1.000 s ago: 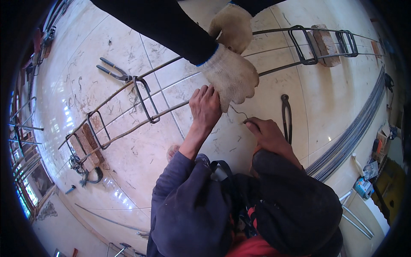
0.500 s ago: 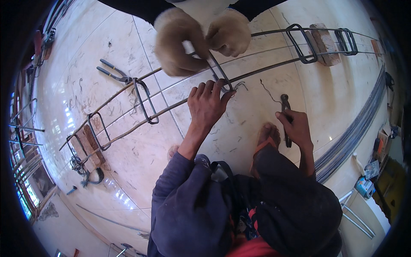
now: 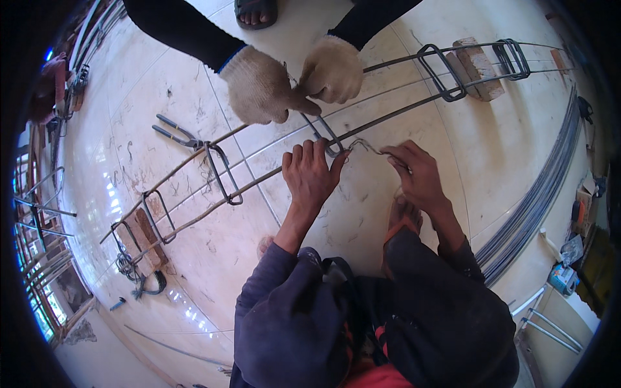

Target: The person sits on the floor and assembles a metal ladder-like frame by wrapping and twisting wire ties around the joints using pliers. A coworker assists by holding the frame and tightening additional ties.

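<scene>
A long reinforcement cage of thin steel bars (image 3: 388,123) with rectangular stirrups spans the floor before me. My left hand (image 3: 307,171) is closed over the near bar, thumb and fingertips at the lower end of a slanted stirrup (image 3: 330,134). To its right, my right hand (image 3: 417,173) pinches a thin bent tie wire (image 3: 367,146) that runs towards that joint; whether it also holds a tool is hidden. Across the cage, a co-worker's gloved left hand (image 3: 333,70) and gloved right hand (image 3: 259,84) work at the stirrup's far end.
Pincers with dark handles (image 3: 176,132) lie beyond the cage on the left. Bricks (image 3: 141,239) and a block (image 3: 477,71) prop its ends. A bundle of steel rods (image 3: 533,194) lies at right. Wire scraps litter the tiles; my bare foot (image 3: 404,216) is close to my right hand.
My right hand has moved left and up towards the joint; the pincers it held no longer show. My left hand stays at the stirrup. The co-worker's gloved hands have shifted slightly left.
</scene>
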A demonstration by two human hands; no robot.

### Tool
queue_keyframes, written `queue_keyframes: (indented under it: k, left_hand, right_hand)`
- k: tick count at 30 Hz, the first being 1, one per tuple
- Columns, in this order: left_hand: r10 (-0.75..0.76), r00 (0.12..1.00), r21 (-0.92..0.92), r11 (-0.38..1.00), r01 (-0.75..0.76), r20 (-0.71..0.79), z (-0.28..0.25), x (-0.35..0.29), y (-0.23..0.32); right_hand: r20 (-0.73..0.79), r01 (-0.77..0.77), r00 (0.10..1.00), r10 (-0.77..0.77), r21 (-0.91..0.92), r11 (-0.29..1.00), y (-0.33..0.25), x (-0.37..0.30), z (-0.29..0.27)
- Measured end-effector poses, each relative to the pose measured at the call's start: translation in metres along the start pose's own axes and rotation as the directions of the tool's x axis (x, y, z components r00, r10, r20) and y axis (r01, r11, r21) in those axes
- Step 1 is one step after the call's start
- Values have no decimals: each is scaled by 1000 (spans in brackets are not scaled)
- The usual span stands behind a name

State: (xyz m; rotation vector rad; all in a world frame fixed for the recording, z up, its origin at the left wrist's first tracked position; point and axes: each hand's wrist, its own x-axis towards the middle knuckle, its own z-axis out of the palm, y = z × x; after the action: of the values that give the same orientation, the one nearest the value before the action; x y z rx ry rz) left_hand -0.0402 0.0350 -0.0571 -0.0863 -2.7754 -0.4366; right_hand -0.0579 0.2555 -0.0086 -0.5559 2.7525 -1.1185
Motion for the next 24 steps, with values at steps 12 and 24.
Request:
queue_keyframes:
  k: [12, 24]
  left_hand:
    - [90, 995, -64, 994, -87, 45, 2, 2, -7]
    - [153, 986, -33, 988, -152, 59, 8, -1, -12]
  right_hand:
    - [235, 381, 921, -309, -393, 837, 9, 65, 32]
    - [127, 266, 964, -234, -415, 870, 9, 53, 48]
